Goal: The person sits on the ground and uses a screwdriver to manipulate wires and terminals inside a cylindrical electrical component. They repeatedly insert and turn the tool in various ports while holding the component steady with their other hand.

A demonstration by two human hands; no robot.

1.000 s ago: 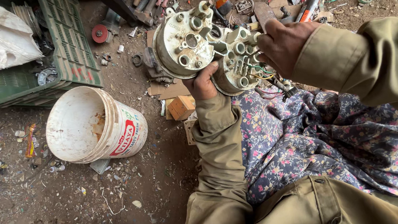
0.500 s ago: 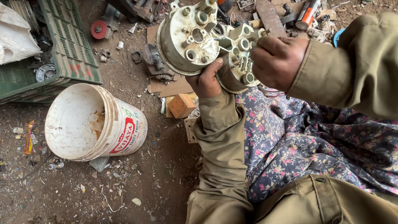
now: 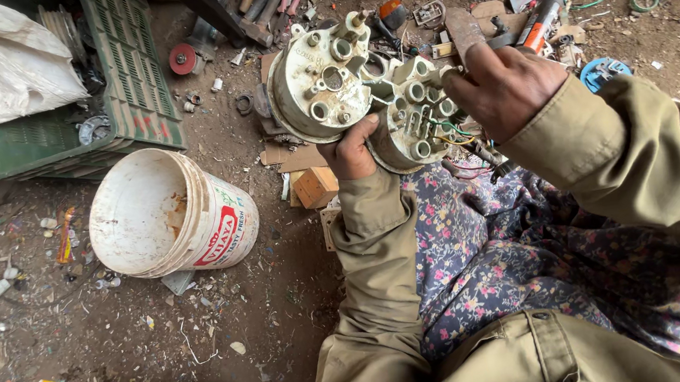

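Two hands hold a cream plastic gauge housing (image 3: 363, 93) above the dirt floor (image 3: 234, 316). White bucket (image 3: 169, 208) lies tipped at left; left hand (image 3: 350, 151) grips the housing from below; right hand (image 3: 505, 89) closes on its right edge, over floral cloth (image 3: 523, 272).
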